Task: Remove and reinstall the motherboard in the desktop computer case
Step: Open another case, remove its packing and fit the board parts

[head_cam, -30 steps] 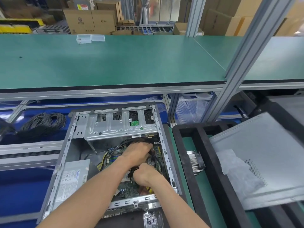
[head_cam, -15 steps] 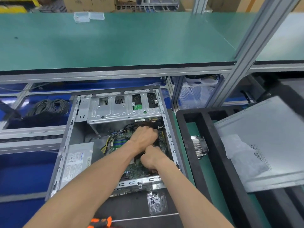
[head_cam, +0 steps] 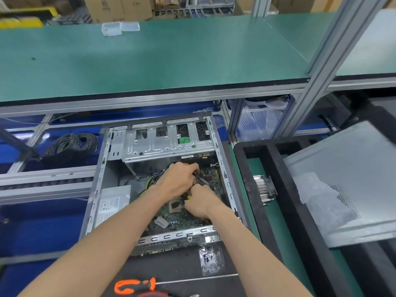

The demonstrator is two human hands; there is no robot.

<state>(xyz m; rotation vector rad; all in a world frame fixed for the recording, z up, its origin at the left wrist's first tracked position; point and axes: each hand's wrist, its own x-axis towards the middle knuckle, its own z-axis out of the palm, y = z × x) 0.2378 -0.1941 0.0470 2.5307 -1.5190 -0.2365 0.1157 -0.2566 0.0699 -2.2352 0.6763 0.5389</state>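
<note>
- Grey power supply (head_cam: 111,205) sits fitted at the left of the open desktop case (head_cam: 97,185); the case lies on its side on the low bench, under the green worktop (head_cam: 150,61).
- Green motherboard (head_cam: 180,217) lies inside the case, right of centre, with its processor socket (head_cam: 174,206) bare; not lifted out.
- Left hand (head_cam: 177,182) is over the upper board, fingers curled down among the cables (head_cam: 154,181); what it grips is hidden.
- Right hand (head_cam: 200,203), touching the left, has curled fingers near a yellow-tipped part; the hold cannot be told.
- Heatsink (head_cam: 262,189) lies outside in the black tray (head_cam: 257,211); side panel (head_cam: 351,179) is off, at far right.
- Judgement: early stage, cables probably being disconnected. Board removal and all refitting remain.
</note>
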